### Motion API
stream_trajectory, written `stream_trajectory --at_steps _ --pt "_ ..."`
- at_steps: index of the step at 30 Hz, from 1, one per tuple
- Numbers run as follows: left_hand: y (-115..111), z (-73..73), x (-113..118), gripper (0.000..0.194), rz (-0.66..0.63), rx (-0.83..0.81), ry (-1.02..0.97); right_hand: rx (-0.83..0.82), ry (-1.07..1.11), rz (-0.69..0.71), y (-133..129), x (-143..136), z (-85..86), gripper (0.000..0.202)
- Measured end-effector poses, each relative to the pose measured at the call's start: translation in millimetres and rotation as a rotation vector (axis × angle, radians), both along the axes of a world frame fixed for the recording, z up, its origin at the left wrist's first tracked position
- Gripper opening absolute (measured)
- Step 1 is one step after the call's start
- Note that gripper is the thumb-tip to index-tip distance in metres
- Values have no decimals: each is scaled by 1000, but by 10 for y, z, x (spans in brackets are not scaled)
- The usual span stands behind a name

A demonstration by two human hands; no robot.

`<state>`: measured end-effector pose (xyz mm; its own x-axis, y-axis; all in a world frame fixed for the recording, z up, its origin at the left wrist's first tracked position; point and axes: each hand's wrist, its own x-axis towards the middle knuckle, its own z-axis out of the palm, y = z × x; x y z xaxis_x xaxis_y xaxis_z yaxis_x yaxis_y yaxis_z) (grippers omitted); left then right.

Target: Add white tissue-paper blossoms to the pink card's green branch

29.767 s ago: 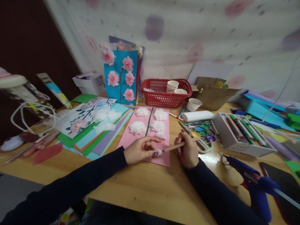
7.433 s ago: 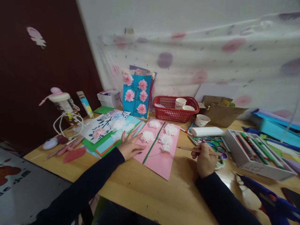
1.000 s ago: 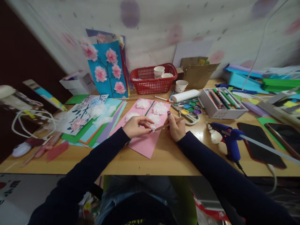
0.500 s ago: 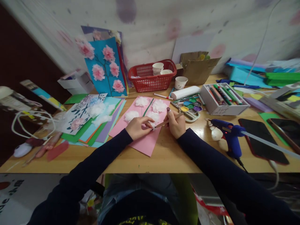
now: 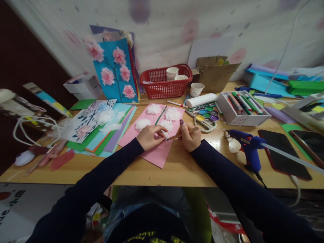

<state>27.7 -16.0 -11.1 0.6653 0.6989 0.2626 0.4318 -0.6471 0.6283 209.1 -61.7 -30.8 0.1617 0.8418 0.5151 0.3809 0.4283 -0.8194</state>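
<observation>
Four-plus white puffs (image 5: 172,114) & green stem (image 5: 161,115) on pink card (image 5: 159,157), flat on table (image 5: 131,173); near end's plain, so prob. part-done. R hand (image 5: 189,137) grips stick (image 5: 174,136), tip by L hand (image 5: 151,136), fingers narrow, hold unclear.

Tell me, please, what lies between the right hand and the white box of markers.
In the head view, the scissors and the paint palette lie between the right hand and the white box.
</observation>
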Motion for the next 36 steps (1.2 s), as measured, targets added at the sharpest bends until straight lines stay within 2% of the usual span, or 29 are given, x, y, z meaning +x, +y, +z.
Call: stream_trajectory --at_steps 10,18,25,29,33,36 --pt "19 -32 -2 28 -24 21 -11 29 -21 25 24 17 -14 51" --pt "31 -68 -2 27 -45 -3 -19 14 -156 29 13 8 6 54" --pt "40 -75 -2 27 -26 -42 -23 68 -331 132 6 4 105 54" --pt "41 -72 -2 26 -28 -57 -31 27 -258 132 -20 5 94 56" --pt "41 -74 8 25 -21 -36 -32 12 -56 31 -3 37 -2 56" --pt "38 -58 20 26 -33 -33 -42 14 -5 11 36 58 -51 55"
